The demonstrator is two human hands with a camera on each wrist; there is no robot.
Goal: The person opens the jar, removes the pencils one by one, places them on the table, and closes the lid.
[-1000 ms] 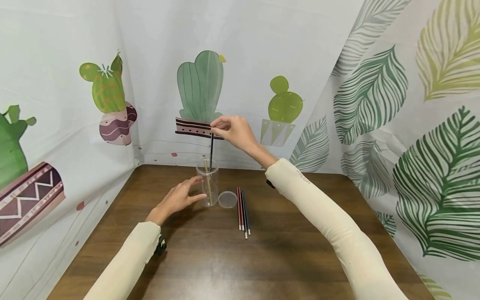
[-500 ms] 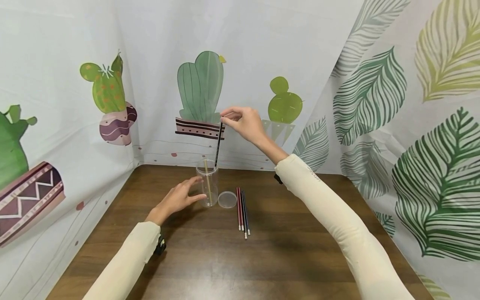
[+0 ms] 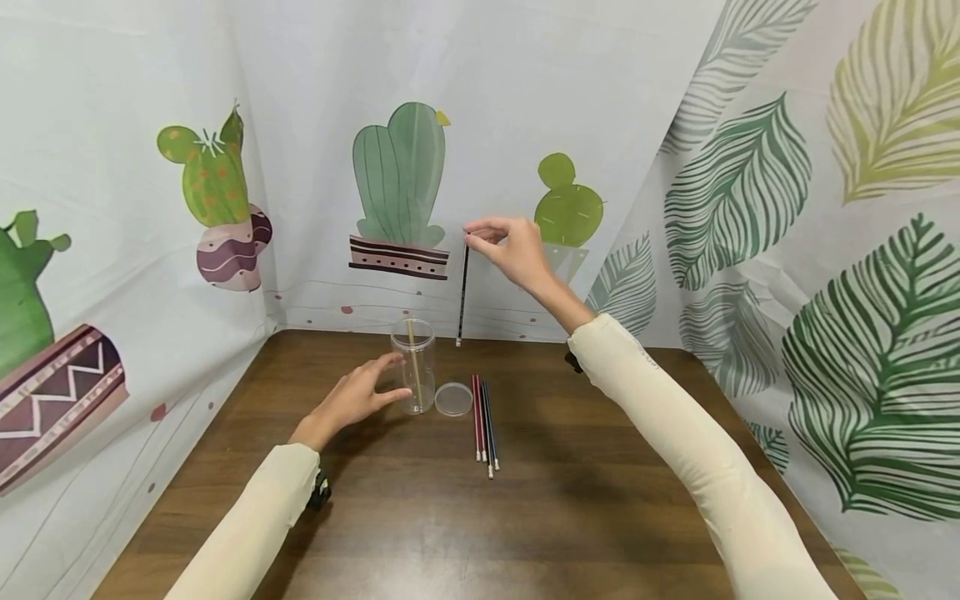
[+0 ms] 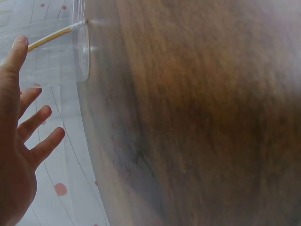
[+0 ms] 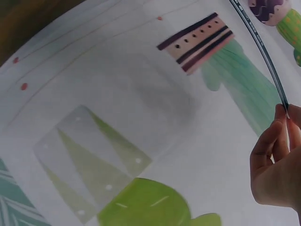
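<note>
My right hand (image 3: 517,252) pinches a black pencil (image 3: 462,292) near its upper end. The pencil hangs nearly upright in the air, its pale eraser end (image 3: 459,342) down, to the right of a clear plastic jar (image 3: 424,371). In the right wrist view the fingertips meet on the dark pencil (image 5: 263,52). One yellow pencil (image 3: 416,367) stands inside the jar. Beside the jar is my left hand (image 3: 358,394), fingers and thumb spread loosely around its left side; firm contact cannot be made out. The left wrist view shows spread fingers near the jar (image 4: 56,61).
A clear round lid (image 3: 453,400) lies right of the jar. Several red and dark pencils (image 3: 485,425) lie side by side just past it, eraser ends toward me. The brown wooden table (image 3: 420,533) ends at a printed curtain (image 3: 315,167) behind.
My right hand has moved right with the black pencil, whose lower end has come out of the jar's mouth and now hangs beside it. The left hand and jar look still.
</note>
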